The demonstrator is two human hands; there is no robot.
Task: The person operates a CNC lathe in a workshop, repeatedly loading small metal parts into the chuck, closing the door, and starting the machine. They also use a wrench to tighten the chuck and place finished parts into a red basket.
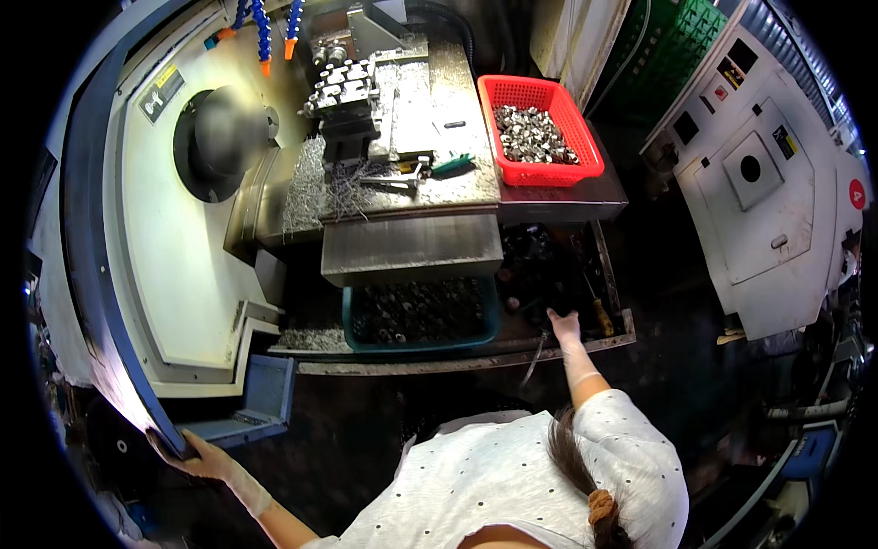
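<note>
The left hand [197, 457] curls its fingers around the machine door's [101, 348] lower edge; slide it steadily. The right hand [564, 327], fingers spread, steadies on the dark tool tray's [549, 274] front edge.

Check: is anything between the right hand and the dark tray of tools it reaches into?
Nothing visible. The right hand is already over the tray's front edge, beside a wooden-handled tool. The left hand grips the door edge.

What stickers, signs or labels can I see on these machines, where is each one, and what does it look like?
Warning label: left machine's cream panel, upper left; slanted rectangle, yellow and black.
Round sign: right machine's far edge; red disc, white mark.
Small labels: right machine's top panel; dark rectangles, one with red.
</note>
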